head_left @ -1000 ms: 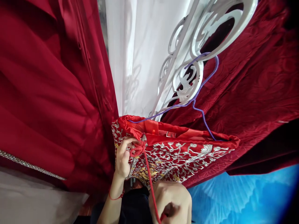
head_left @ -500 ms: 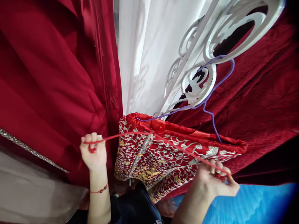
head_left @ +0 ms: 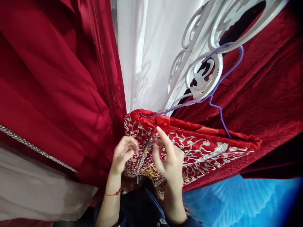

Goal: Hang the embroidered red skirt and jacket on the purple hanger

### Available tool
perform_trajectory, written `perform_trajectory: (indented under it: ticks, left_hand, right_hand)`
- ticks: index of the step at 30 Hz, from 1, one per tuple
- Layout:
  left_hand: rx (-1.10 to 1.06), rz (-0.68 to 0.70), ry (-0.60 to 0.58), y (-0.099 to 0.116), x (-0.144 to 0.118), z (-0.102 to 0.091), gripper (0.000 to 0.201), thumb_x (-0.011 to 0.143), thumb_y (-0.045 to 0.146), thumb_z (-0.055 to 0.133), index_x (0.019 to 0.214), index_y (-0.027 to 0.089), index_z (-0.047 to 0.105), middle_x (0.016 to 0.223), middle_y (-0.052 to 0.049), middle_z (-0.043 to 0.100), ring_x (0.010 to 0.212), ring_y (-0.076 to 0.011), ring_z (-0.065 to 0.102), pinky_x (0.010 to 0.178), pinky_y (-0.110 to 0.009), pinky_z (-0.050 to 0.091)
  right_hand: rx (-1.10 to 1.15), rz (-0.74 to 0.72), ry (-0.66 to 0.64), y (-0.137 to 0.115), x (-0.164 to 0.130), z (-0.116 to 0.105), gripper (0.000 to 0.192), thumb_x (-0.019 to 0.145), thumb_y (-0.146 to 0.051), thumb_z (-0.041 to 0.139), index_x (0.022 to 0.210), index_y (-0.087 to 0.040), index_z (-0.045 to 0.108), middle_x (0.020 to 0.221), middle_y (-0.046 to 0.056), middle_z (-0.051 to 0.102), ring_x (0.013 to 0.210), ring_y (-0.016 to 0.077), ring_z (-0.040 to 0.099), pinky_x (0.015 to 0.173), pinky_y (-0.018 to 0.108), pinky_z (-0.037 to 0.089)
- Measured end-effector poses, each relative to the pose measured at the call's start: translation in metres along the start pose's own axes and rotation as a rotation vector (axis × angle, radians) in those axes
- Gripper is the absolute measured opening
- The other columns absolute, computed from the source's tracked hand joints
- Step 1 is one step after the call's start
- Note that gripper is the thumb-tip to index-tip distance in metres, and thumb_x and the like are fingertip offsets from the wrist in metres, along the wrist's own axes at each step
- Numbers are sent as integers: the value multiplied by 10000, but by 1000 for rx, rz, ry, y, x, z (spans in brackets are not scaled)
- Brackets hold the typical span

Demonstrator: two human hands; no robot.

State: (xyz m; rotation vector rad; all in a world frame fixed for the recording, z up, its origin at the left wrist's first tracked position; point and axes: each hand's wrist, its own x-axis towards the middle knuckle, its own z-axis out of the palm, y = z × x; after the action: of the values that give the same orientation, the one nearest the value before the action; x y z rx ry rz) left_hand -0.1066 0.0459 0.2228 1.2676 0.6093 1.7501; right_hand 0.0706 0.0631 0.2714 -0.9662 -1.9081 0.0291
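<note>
A red garment skirt [head_left: 201, 145] with silver and gold embroidery hangs from a purple wire hanger [head_left: 221, 80]. At its upper edge, my right hand [head_left: 169, 157] holds a red cord [head_left: 153, 136]; a short bend of it shows by my index finger and thumb, and a bit of red shows lower in the hand. The rest of the cord is hidden. Just left of it, my left hand [head_left: 125, 154] is raised before the skirt's left edge, fingers loosely bent, thumb apart, no cord visible in it.
The hanger hooks onto a white scrollwork metal frame [head_left: 203, 78]. Dark red cloth [head_left: 59, 78] hangs at left, with a glittering trim [head_left: 38, 149] and greyish sheer fabric [head_left: 35, 186] below. White drapery [head_left: 153, 47] hangs behind; blue pleated fabric [head_left: 243, 201] lies lower right.
Both hands have moved inward from a wide spread, where the red cord was stretched between them across the skirt. The cord is now bunched at my right hand; my left hand has let go.
</note>
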Motion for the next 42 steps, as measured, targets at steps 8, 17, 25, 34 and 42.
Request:
perform_trajectory:
  ticks: [8, 17, 25, 34, 42]
  left_hand:
    - [191, -119, 46, -4, 1, 18, 272, 929, 344, 609, 1155, 198, 566, 870, -15, 619, 709, -107, 568, 653, -222, 462]
    - [27, -234, -9, -17, 1, 31, 356, 842, 426, 723, 1086, 178, 651, 471, 97, 456, 343, -36, 324, 356, -178, 253]
    - [-611, -7, -225, -14, 6, -7, 391, 892, 584, 600, 788, 209, 563, 282, 188, 117, 171, -4, 40, 414, -205, 317]
    - [-981, 207, -19, -7, 1, -106, 373, 914, 628, 501, 891, 273, 616, 361, 172, 419, 251, -10, 291, 478, -148, 392]
    - [-814, 280, 5, 8, -6, -79, 292, 901, 533, 599, 929, 242, 577, 486, 151, 491, 321, -19, 328, 509, -169, 420]
  right_hand:
    - [-168, 29, 59, -5, -7, 20, 390, 903, -198, 528, 1290, -180, 564, 1095, 126, 624, 943, 251, 579, 835, 423, 519]
    - [-220, -18, -79, -6, -23, 5, 350, 909, -212, 528, 1245, -223, 624, 1060, 109, 532, 952, 249, 555, 793, 394, 522]
    - [-207, 267, 40, 20, -42, -10, 308, 904, -187, 430, 994, -202, 724, 954, 59, 602, 704, 144, 602, 617, 259, 457]
    - [-623, 418, 795, 81, -58, -70, 294, 806, -225, 548, 1008, -143, 744, 814, 127, 677, 707, 259, 604, 636, 391, 474]
    - [-9, 125, 309, 21, -33, 2, 168, 887, -161, 530, 909, -227, 683, 675, -2, 670, 515, 129, 596, 533, 262, 472]
